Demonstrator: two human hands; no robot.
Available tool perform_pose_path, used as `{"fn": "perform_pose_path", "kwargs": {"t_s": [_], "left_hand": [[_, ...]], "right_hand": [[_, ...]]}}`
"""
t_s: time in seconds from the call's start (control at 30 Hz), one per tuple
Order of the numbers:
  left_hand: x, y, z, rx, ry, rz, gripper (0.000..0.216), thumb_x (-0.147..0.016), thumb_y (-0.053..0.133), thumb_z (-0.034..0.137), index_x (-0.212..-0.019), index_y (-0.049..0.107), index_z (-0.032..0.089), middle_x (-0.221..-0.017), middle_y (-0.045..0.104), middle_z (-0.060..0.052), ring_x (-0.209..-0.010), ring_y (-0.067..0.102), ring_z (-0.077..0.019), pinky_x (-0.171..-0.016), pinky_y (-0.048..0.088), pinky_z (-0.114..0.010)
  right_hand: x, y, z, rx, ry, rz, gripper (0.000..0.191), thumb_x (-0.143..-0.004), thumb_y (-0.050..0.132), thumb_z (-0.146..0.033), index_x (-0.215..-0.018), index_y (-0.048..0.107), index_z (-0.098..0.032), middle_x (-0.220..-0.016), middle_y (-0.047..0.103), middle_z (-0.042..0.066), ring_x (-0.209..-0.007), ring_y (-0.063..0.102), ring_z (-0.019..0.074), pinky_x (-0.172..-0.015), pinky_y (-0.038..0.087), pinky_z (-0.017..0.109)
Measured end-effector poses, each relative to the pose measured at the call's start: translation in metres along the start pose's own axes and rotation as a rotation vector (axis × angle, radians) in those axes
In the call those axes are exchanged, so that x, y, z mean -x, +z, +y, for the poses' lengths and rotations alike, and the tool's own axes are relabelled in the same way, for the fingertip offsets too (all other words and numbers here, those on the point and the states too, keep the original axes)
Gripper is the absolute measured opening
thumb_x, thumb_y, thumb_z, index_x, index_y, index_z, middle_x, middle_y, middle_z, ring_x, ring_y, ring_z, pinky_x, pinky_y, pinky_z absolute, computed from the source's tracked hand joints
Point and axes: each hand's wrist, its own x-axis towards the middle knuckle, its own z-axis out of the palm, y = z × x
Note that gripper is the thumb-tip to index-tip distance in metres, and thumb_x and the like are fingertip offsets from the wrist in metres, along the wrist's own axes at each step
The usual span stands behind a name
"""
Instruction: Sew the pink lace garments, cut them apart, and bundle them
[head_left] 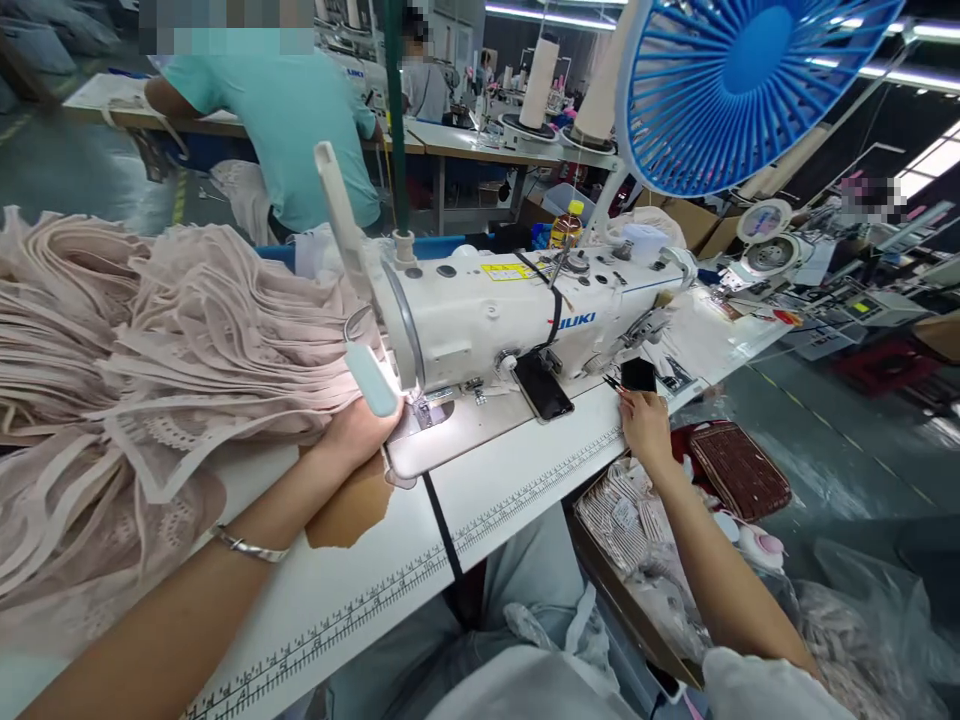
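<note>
My left hand (358, 432) rests on the pale pink lace fabric (187, 350) beside the presser foot (422, 410) of the white Juki sewing machine (517, 310); its fingers are curled into the cloth. My right hand (643, 420) reaches to the table's right edge, fingers pinched on a small red-tipped tool (613, 382) next to a small black object (638, 374). A black phone (542, 386) lies on the machine bed between my hands.
A large stack of pink lace pieces (67, 300) fills the left of the white table (480, 490) with its printed ruler. A blue fan (742, 80) hangs upper right. A tray of labels (622, 520) sits below the table edge. Other people work behind.
</note>
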Motion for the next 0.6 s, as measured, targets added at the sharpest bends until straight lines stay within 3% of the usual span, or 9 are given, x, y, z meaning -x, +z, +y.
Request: {"fn": "perform_pose_path", "kwargs": {"t_s": [0.1,0.27,0.43,0.53,0.6], "left_hand": [[0.000,-0.009,-0.003,-0.061,-0.073,-0.021,0.027,-0.094,0.039,0.030,-0.070,0.048,0.021,-0.070,0.058,-0.005,-0.080,0.062,-0.0257,-0.074,0.049,-0.033],[-0.005,-0.026,-0.017,-0.184,-0.113,0.012,0.018,-0.091,0.034,0.017,-0.086,0.052,0.017,-0.105,0.064,-0.014,-0.106,0.059,-0.0313,-0.087,0.048,-0.039],[0.001,-0.043,-0.032,-0.297,-0.105,0.039,0.025,-0.093,0.029,0.016,-0.090,0.054,0.015,-0.107,0.064,-0.015,-0.107,0.058,-0.0322,-0.090,0.046,-0.043],[0.014,-0.047,-0.031,-0.324,-0.134,0.088,0.025,-0.092,0.030,0.021,-0.092,0.055,0.014,-0.112,0.063,-0.016,-0.106,0.057,-0.0325,-0.088,0.045,-0.042],[0.025,-0.047,-0.027,-0.333,-0.161,0.125,0.024,-0.090,0.031,0.021,-0.090,0.054,0.015,-0.110,0.063,-0.016,-0.106,0.057,-0.0313,-0.088,0.044,-0.040]], "right_hand": [[-0.005,0.004,0.015,0.031,-0.003,-0.038,0.028,-0.090,0.044,-0.021,-0.101,0.067,-0.010,-0.097,0.063,0.020,-0.098,0.050,0.0302,-0.089,0.041,0.042],[-0.005,0.003,0.010,0.032,-0.003,-0.039,0.021,-0.090,0.044,-0.020,-0.084,0.063,-0.013,-0.086,0.062,0.019,-0.094,0.052,0.0294,-0.086,0.040,0.040],[0.005,-0.005,0.010,-0.035,0.087,0.065,0.027,-0.093,0.034,-0.028,-0.089,0.057,-0.014,-0.089,0.063,0.020,-0.088,0.055,0.0284,-0.079,0.042,0.039],[0.022,-0.006,-0.010,-0.146,0.124,0.077,0.031,-0.096,0.027,-0.030,-0.098,0.055,-0.015,-0.084,0.065,0.014,-0.076,0.058,0.0245,-0.070,0.043,0.035],[0.038,-0.005,-0.039,-0.236,0.069,0.025,0.033,-0.097,0.028,-0.032,-0.102,0.056,-0.016,-0.083,0.066,0.011,-0.074,0.061,0.0237,-0.070,0.044,0.034]]}}
